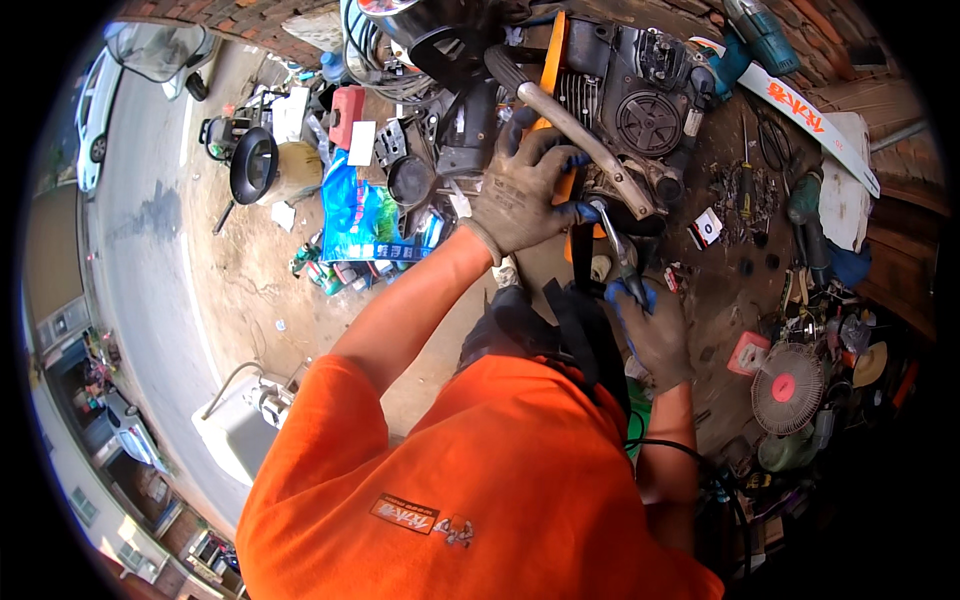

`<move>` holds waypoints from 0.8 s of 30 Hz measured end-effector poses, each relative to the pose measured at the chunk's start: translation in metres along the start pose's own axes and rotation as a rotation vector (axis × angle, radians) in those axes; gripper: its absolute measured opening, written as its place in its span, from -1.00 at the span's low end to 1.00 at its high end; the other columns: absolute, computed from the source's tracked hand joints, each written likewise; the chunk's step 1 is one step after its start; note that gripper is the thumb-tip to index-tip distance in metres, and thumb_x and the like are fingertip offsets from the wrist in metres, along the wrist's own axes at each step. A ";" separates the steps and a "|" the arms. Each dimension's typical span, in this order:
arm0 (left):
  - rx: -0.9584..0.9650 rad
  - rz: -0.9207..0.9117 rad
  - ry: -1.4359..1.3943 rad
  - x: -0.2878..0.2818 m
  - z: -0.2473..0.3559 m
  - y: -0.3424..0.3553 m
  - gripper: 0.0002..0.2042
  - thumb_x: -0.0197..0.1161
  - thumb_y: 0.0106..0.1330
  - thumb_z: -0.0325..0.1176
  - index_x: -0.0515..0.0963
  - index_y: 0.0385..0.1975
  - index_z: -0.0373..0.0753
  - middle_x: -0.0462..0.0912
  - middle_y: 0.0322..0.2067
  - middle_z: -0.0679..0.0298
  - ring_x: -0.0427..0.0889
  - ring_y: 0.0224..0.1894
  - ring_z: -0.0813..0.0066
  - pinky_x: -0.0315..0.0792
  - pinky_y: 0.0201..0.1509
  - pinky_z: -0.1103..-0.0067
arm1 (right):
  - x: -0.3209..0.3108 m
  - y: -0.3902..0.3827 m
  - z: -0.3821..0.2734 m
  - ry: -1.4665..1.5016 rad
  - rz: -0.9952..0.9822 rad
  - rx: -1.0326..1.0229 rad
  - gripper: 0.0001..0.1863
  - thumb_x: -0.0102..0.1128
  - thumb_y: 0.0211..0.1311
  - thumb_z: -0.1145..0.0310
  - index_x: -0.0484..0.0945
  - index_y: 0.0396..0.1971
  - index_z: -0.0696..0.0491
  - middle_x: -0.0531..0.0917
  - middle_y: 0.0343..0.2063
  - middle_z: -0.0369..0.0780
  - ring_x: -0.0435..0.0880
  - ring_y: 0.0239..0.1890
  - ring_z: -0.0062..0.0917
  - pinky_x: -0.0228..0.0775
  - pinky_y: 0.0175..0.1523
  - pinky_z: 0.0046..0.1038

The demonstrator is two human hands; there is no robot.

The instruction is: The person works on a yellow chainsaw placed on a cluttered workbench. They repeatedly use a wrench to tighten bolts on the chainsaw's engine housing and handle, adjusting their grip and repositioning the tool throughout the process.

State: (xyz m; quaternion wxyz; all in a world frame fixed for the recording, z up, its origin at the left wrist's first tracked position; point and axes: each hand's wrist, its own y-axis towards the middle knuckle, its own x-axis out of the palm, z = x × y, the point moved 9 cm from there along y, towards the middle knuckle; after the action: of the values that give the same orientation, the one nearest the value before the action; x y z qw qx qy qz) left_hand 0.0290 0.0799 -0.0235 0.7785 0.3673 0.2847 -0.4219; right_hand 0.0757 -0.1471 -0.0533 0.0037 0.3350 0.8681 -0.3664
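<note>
My left hand (525,190), in a grey-brown work glove with blue fingertips, bends over a long orange bar (553,60) that passes beneath it; finger and thumb lie on either side of the bar. Gloved as well, my right hand (655,335) is closed around the handles of metal pliers (622,250). The pliers' jaws point away from me, close to my left thumb and a dark round part. What the jaws touch is hard to make out. A bent metal tube with a black grip (575,125) slants across just beyond. Behind it stands a dirty black engine (645,115).
A blue plastic bag (355,215), a black pan (254,165) and a red container (346,115) lie to the left. At right are a screwdriver (745,190), a white chainsaw bar (790,105) and a round fan (788,388) among clutter. A white basin (235,425) stands lower left.
</note>
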 end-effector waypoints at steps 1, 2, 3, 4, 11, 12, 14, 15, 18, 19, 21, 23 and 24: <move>0.001 -0.003 -0.001 0.001 -0.001 -0.001 -0.34 0.61 -0.12 -0.10 0.54 0.05 -0.12 0.47 0.09 0.07 0.20 0.36 -0.24 0.19 0.43 -0.01 | -0.001 -0.003 0.000 -0.027 0.004 -0.039 -0.76 0.32 0.33 0.30 0.60 -0.42 0.17 0.50 -0.64 -0.41 0.40 -0.63 -0.77 0.23 -0.53 -0.56; 0.002 -0.003 -0.002 0.002 -0.002 -0.001 -0.34 0.61 -0.11 -0.11 0.53 0.05 -0.12 0.47 0.10 0.06 0.19 0.38 -0.25 0.17 0.44 0.00 | -0.002 -0.005 0.000 -0.055 0.009 -0.081 -0.76 0.31 0.35 0.29 0.60 -0.42 0.16 0.50 -0.63 -0.43 0.40 -0.62 -0.79 0.22 -0.53 -0.58; 0.005 0.003 0.010 0.001 -0.002 0.000 -0.34 0.61 -0.12 -0.11 0.54 0.05 -0.12 0.47 0.10 0.08 0.20 0.37 -0.25 0.21 0.41 0.00 | -0.002 -0.004 0.008 0.007 -0.007 -0.046 -0.75 0.31 0.35 0.28 0.61 -0.41 0.17 0.50 -0.63 -0.43 0.41 -0.62 -0.79 0.23 -0.52 -0.59; 0.008 0.009 0.022 0.000 -0.001 0.001 -0.34 0.61 -0.14 -0.12 0.54 0.04 -0.11 0.46 0.09 0.10 0.21 0.35 -0.26 0.26 0.39 0.00 | -0.001 -0.003 0.018 0.068 -0.024 -0.011 -0.74 0.31 0.35 0.26 0.62 -0.41 0.17 0.51 -0.62 -0.42 0.41 -0.61 -0.79 0.23 -0.51 -0.59; -0.019 -0.013 0.053 0.004 -0.003 0.000 -0.34 0.61 -0.14 -0.13 0.54 0.05 -0.11 0.46 0.09 0.11 0.25 0.32 -0.28 0.31 0.36 0.00 | 0.006 -0.005 0.018 0.234 -0.094 0.030 -0.74 0.28 0.38 0.24 0.68 -0.27 0.17 0.64 -0.51 -0.36 0.51 -0.50 -0.76 0.34 -0.39 -0.63; -0.014 -0.009 0.047 0.003 -0.002 0.000 -0.34 0.61 -0.14 -0.13 0.54 0.05 -0.11 0.46 0.09 0.11 0.26 0.31 -0.28 0.31 0.36 0.00 | 0.006 -0.005 0.018 0.257 -0.096 0.048 -0.74 0.28 0.38 0.24 0.67 -0.25 0.17 0.65 -0.48 -0.35 0.53 -0.48 -0.76 0.36 -0.37 -0.64; -0.006 0.000 0.036 0.000 -0.001 0.002 -0.34 0.61 -0.13 -0.13 0.54 0.04 -0.12 0.46 0.10 0.10 0.28 0.30 -0.28 0.31 0.36 0.01 | 0.009 -0.004 0.013 0.302 -0.102 0.083 -0.74 0.26 0.39 0.25 0.67 -0.23 0.18 0.67 -0.44 -0.33 0.56 -0.44 -0.75 0.39 -0.33 -0.65; -0.017 -0.003 0.034 0.000 0.000 0.003 -0.35 0.61 -0.13 -0.13 0.54 0.03 -0.13 0.47 0.08 0.10 0.29 0.29 -0.26 0.31 0.37 0.02 | 0.009 -0.004 0.014 0.293 -0.118 0.088 -0.74 0.26 0.39 0.25 0.67 -0.23 0.18 0.67 -0.43 -0.33 0.56 -0.43 -0.74 0.40 -0.33 -0.65; -0.035 -0.001 0.023 -0.002 0.002 0.004 -0.39 0.60 -0.10 -0.12 0.55 0.00 -0.15 0.50 0.04 0.09 0.33 0.26 -0.20 0.29 0.37 0.04 | 0.010 -0.001 0.014 0.268 -0.158 0.121 -0.75 0.26 0.39 0.26 0.66 -0.23 0.18 0.67 -0.42 -0.33 0.58 -0.42 -0.73 0.41 -0.33 -0.64; -0.031 0.006 0.015 -0.003 0.003 0.004 -0.40 0.60 -0.09 -0.12 0.56 -0.02 -0.16 0.51 0.02 0.09 0.35 0.25 -0.18 0.29 0.37 0.05 | 0.010 -0.002 0.014 0.261 -0.166 0.142 -0.76 0.25 0.39 0.27 0.66 -0.24 0.18 0.67 -0.42 -0.33 0.57 -0.42 -0.73 0.40 -0.34 -0.64; -0.043 0.011 -0.009 -0.005 0.004 0.005 -0.42 0.59 -0.08 -0.12 0.56 -0.04 -0.17 0.53 -0.02 0.09 0.37 0.24 -0.15 0.27 0.37 0.06 | 0.011 -0.002 0.012 0.252 -0.194 0.174 -0.73 0.24 0.40 0.24 0.65 -0.23 0.18 0.67 -0.41 -0.31 0.59 -0.41 -0.71 0.41 -0.33 -0.62; -0.075 0.011 -0.040 -0.006 0.006 0.005 -0.44 0.59 -0.07 -0.12 0.57 -0.05 -0.18 0.54 -0.04 0.09 0.38 0.22 -0.13 0.26 0.38 0.06 | 0.012 -0.003 0.009 0.247 -0.234 0.192 -0.66 0.24 0.41 0.16 0.64 -0.20 0.20 0.69 -0.39 -0.28 0.62 -0.38 -0.66 0.45 -0.30 -0.59; -0.077 0.009 -0.035 -0.005 0.005 0.004 -0.44 0.59 -0.07 -0.12 0.57 -0.06 -0.18 0.54 -0.04 0.09 0.38 0.22 -0.13 0.26 0.37 0.06 | 0.013 -0.004 0.008 0.257 -0.239 0.204 -0.66 0.24 0.41 0.16 0.64 -0.20 0.20 0.69 -0.39 -0.27 0.62 -0.39 -0.66 0.45 -0.31 -0.59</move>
State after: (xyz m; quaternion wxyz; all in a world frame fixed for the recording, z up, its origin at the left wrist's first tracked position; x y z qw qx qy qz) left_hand 0.0310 0.0795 -0.0149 0.7986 0.3310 0.2856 -0.4136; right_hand 0.0618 -0.1467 -0.0596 -0.1843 0.2723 0.8533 -0.4046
